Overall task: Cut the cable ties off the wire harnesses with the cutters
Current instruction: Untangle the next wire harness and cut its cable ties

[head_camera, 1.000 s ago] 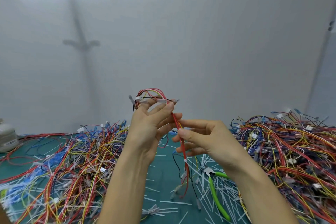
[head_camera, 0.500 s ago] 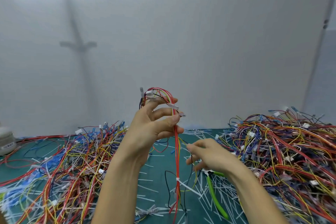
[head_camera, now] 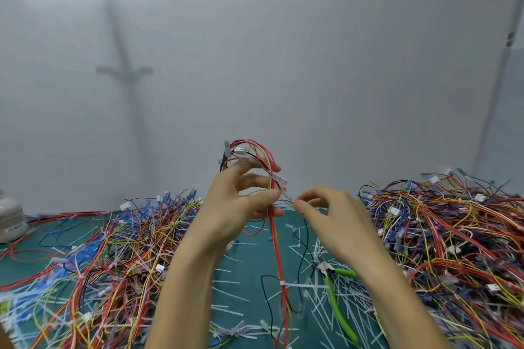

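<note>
**Harness Raised, Tie Picked at by Hand**

The wire harness (head_camera: 273, 235) is gripped in the left hand (head_camera: 235, 204) and raised above the counter (head_camera: 255, 252) so that its wires hang straight. The upper cable tie (head_camera: 287, 195) is pinched by the right hand (head_camera: 329, 215), seemingly to pull it free. A lower cable tie (head_camera: 282, 283) is wrapped round the wires. The green-handled cutters (head_camera: 334, 303) lie on the counter nearby.

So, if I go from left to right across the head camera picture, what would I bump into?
White container → left pile of wires → left hand gripping a wire harness → right hand → right pile of wires. The cutters overlap the right arm, so I skipped them.
</note>
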`<act>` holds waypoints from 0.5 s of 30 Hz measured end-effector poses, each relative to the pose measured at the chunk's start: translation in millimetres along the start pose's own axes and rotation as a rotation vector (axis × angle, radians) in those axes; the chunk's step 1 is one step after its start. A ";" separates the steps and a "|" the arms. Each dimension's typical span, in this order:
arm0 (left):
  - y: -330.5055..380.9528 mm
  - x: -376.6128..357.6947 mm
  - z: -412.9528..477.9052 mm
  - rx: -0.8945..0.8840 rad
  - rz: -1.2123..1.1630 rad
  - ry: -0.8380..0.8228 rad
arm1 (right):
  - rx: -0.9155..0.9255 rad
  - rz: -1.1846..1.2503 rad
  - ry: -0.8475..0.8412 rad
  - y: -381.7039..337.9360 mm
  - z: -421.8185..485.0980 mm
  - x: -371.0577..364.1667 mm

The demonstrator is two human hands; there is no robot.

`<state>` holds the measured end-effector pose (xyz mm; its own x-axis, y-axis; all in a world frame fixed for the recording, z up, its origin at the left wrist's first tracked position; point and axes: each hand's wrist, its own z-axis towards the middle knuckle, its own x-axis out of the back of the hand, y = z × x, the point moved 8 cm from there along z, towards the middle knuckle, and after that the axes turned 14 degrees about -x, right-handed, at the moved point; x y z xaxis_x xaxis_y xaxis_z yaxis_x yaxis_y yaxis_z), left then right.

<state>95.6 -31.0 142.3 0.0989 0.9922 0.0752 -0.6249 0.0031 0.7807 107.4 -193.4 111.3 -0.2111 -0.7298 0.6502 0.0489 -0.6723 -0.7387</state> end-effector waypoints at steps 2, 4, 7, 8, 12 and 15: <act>0.1 -3.1 0.4 -0.017 0.061 -0.041 | 0.003 -0.146 0.114 -1.2 0.0 8.1; 0.5 -11.1 -0.1 -0.022 0.083 -0.106 | -0.003 0.116 0.015 -4.0 0.4 8.7; 0.9 -22.3 0.3 -0.051 0.179 -0.187 | 0.038 0.700 -0.242 -20.1 -5.8 3.6; -0.1 -24.7 1.3 -0.067 0.245 -0.211 | 0.075 0.772 -0.271 -24.9 -8.2 4.3; -2.5 -37.2 -0.3 -0.134 0.521 -0.367 | 0.122 0.808 -0.201 -30.4 -13.0 8.1; -4.3 -46.2 -0.6 -0.199 0.595 -0.412 | 0.092 0.893 -0.149 -26.5 -11.0 12.4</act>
<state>93.2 -76.8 135.1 -0.0415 0.7066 0.7064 -0.7877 -0.4581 0.4120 92.7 -183.3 137.0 0.0705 -0.9882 -0.1359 0.2131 0.1480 -0.9658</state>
